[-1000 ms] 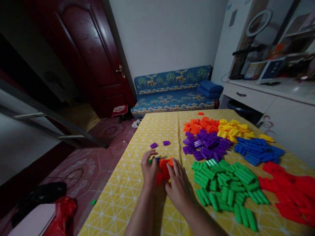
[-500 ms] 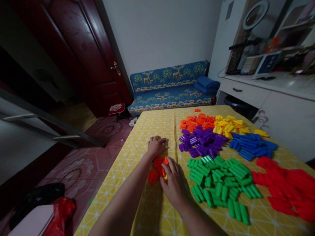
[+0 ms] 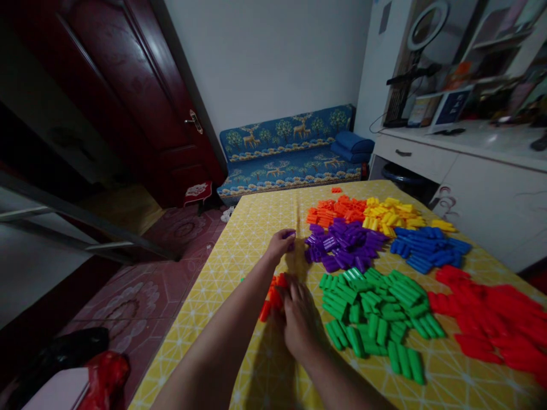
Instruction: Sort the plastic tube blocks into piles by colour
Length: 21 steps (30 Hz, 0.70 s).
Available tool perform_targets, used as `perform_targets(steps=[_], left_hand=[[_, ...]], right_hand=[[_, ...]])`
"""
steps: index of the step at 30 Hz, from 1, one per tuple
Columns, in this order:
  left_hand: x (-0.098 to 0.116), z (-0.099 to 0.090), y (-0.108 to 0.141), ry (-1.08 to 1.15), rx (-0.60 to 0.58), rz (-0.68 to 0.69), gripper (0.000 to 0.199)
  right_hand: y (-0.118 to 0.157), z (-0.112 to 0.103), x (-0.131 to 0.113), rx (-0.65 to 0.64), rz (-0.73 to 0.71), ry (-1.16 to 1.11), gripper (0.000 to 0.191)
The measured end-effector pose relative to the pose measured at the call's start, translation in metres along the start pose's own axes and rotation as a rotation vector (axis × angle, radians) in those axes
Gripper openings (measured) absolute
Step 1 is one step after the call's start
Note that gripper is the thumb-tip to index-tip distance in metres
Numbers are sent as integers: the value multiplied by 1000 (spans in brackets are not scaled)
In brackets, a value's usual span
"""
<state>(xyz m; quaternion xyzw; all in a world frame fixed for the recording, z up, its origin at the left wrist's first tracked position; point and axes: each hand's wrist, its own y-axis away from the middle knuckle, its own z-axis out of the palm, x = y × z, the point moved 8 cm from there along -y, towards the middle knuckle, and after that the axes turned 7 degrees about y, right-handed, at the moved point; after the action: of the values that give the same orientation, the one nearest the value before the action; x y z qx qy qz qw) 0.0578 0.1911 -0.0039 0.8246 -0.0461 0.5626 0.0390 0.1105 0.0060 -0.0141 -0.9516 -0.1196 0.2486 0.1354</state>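
Note:
My left hand (image 3: 282, 244) is closed on a purple plastic building block (image 3: 292, 244), just left of a purple block pile (image 3: 348, 245). The block's shape is mostly hidden by my fingers. Nearer to me, my right hand (image 3: 299, 316) curls over a small cluster of orange-red tube-shaped blocks (image 3: 272, 297). Its fingers are bent around the right side of the cluster and seem to grip an orange block; blur and shadow obscure the fingertips. Part of the cluster lies behind my left forearm. A heap of green blocks (image 3: 376, 310) spreads to the right of my right hand.
On the yellow patterned tablecloth (image 3: 222, 273) lie orange (image 3: 335, 210), yellow (image 3: 391, 216), blue (image 3: 429, 247) and red (image 3: 491, 316) block piles. Behind the table stands a blue patterned sofa (image 3: 286, 151). A white cabinet (image 3: 482, 199) is on the right, a dark red door (image 3: 141, 85) on the left.
My left hand has moved right and slightly away from me, towards the purple pile. My right hand stays at the orange-red cluster, its fingers now curled in more. The view has shifted slightly.

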Motion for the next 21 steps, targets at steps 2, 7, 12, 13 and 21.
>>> perform_targets(steps=[2, 7, 12, 13, 21], left_hand=[[13, 10, 2, 130, -95, -11, 46], [40, -3, 32, 408, -289, -10, 60], [10, -70, 89, 143, -119, 17, 70], [-1, -81, 104, 34, -87, 15, 72], [-59, -83, 183, -383, -144, 162, 100]], right_hand=[[-1, -3, -1, 18, -18, -7, 50], [-1, 5, 1, 96, -33, -25, 49], [1, 12, 9, 232, 5, -52, 63], [1, 12, 9, 251, -3, -56, 66], [1, 5, 3, 256, -91, -34, 72]])
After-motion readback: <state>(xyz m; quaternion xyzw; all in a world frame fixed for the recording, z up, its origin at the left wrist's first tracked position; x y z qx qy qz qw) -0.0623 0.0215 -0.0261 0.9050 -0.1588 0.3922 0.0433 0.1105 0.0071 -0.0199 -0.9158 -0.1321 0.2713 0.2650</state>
